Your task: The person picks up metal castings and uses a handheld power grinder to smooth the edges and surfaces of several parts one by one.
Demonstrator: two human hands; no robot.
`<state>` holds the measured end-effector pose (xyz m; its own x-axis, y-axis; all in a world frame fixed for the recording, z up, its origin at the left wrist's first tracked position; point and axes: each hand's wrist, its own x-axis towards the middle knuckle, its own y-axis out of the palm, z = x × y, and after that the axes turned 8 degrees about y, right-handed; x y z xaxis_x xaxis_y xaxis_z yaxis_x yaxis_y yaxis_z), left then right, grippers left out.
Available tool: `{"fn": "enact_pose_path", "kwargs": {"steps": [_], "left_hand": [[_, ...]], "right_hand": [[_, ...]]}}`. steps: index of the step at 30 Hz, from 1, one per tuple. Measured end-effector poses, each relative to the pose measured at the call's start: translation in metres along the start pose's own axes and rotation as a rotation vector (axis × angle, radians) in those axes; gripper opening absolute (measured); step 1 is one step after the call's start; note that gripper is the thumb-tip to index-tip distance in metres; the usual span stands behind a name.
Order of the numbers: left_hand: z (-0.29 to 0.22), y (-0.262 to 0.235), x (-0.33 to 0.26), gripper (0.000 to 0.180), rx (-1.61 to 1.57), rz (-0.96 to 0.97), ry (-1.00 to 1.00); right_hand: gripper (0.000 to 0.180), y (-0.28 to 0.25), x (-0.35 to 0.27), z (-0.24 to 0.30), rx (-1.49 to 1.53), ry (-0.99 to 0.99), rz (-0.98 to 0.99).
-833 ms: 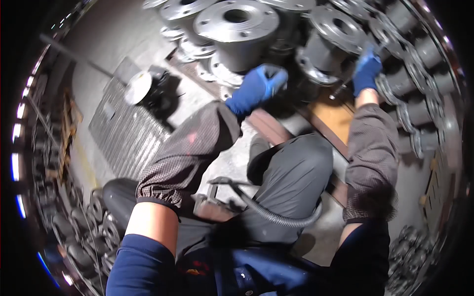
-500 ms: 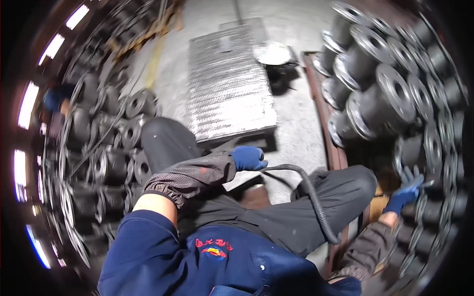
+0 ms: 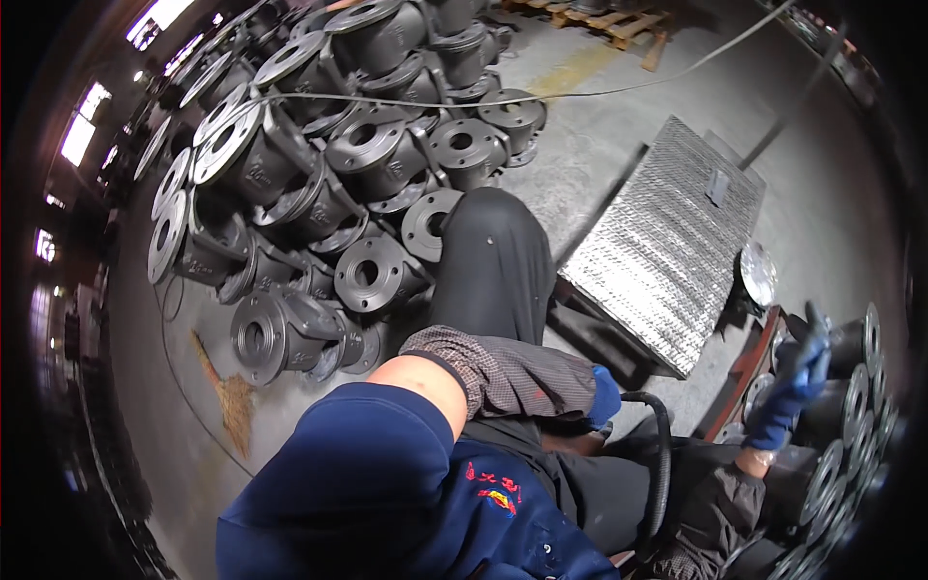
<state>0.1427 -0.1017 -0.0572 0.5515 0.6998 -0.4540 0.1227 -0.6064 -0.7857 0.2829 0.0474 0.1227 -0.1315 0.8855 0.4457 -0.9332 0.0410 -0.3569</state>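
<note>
Workplace seen from above, all places given relative to the low platform (image 3: 667,251) with its ribbed, silvery top. Well to its left, a straw broom (image 3: 233,396) lies on the floor; between broom and platform, grey flanged castings (image 3: 372,271) are stacked several deep, their round bores facing various ways. Beyond the platform's far edge, a wooden pallet (image 3: 590,17) bears grey metal parts. Just beside its right edge stands a pale round disc (image 3: 759,273); nearer and farther right, a red-brown beam (image 3: 742,375) borders a second group, the right-hand castings (image 3: 822,483). The left forearm, in a checked sleeve cover (image 3: 512,377), reaches rightward across the body, setting the blue-gloved left hand (image 3: 605,397) just in front of the platform's near edge, beside the upper end of a black ribbed hose (image 3: 663,454) that arches down over the right leg. The right hand (image 3: 797,382), right of the platform, is raised before the right-hand castings, fingers pointing upward. The left fingers are hidden, so their grip cannot be told; blur leaves unclear whether the right hand holds anything. The pallet's load is cut off above.
</note>
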Motion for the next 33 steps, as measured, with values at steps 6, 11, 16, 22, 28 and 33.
{"fn": "enact_pose_path", "kwargs": {"steps": [6,11,16,22,28,33], "left_hand": [[0.016,-0.029,0.0,0.016,0.005,-0.1,-0.085],[0.048,-0.078,-0.033,0.038,-0.122,-0.245,-0.056],[0.107,-0.097,-0.07,0.037,-0.055,-0.457,-0.164],[0.187,-0.15,-0.129,0.041,-0.093,-0.556,-0.372],[0.328,-0.16,-0.136,0.053,-0.336,-0.359,-0.51],[0.397,-0.178,-0.126,0.052,-0.241,-0.668,-0.899]], "right_hand": [[0.03,0.089,-0.014,-0.079,0.236,0.432,0.281],[0.028,0.117,0.001,-0.104,-0.162,0.218,0.43],[0.028,0.153,-0.001,-0.126,-0.541,0.033,0.713],[0.032,0.185,0.003,-0.153,-0.675,-0.115,0.65],[0.032,0.225,-0.004,-0.18,-0.888,-0.076,0.482],[0.054,0.235,-0.02,-0.195,-0.88,-0.034,0.373]]}}
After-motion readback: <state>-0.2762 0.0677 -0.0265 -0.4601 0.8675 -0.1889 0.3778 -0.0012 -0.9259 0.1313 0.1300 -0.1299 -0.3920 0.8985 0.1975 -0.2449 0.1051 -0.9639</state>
